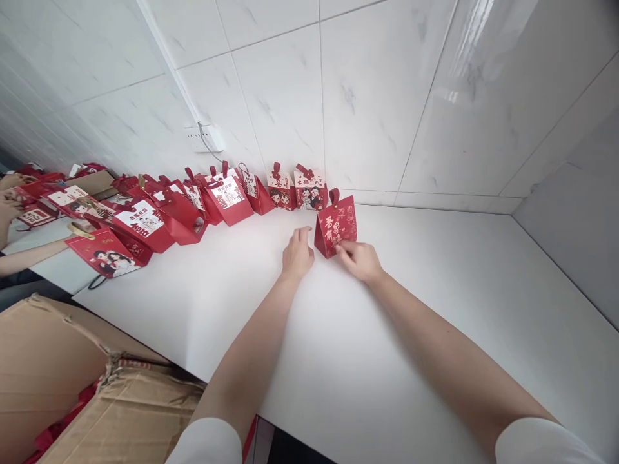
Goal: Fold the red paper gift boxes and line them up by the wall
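the right hand [360,260] pinches the front lower corner of a small red gift box [335,229] standing upright on the white bench [435,335]. the left hand [297,253] lies open beside it, holding nothing — a one-sided nudge could tip the box.

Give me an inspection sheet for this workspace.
Surface: white table, bare near the hands.
Job's things: red gift box upright, apart from the row.
Clutter: row of red boxes along the wall; cardboard cartons at lower left.
Hands: right hand touches the box's front; left hand beside it, open.
Cables: cord at wall socket.
Surroundings: white tiled wall; another person's arm at left.
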`<action>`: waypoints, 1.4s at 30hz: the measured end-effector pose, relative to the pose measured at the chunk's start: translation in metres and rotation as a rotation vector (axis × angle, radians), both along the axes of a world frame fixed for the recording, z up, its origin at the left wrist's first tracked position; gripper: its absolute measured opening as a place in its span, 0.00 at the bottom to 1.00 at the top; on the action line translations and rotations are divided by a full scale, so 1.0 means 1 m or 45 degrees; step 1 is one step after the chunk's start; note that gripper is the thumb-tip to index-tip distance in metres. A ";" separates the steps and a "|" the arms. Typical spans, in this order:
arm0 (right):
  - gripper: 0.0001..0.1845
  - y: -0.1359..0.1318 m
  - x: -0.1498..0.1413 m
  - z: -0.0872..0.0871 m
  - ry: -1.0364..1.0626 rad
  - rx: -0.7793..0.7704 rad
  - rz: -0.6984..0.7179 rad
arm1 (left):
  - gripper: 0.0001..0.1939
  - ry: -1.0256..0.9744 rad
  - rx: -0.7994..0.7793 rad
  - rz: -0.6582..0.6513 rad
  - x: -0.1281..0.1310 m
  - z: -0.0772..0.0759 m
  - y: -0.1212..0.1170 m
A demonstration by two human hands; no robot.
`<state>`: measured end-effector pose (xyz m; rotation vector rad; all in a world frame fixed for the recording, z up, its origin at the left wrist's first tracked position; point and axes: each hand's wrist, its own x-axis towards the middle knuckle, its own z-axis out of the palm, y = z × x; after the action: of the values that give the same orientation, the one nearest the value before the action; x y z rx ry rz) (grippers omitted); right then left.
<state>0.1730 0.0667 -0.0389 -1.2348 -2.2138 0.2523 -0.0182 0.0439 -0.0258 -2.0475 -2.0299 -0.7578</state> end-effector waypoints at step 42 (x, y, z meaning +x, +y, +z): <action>0.16 0.001 0.001 0.010 -0.456 -0.067 -0.118 | 0.08 0.278 -0.244 -0.222 0.004 0.002 -0.001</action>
<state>0.1740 0.0682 -0.0290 -1.5044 -2.4518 0.0542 -0.0146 0.0425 -0.0243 -2.3198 -1.8853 -0.3550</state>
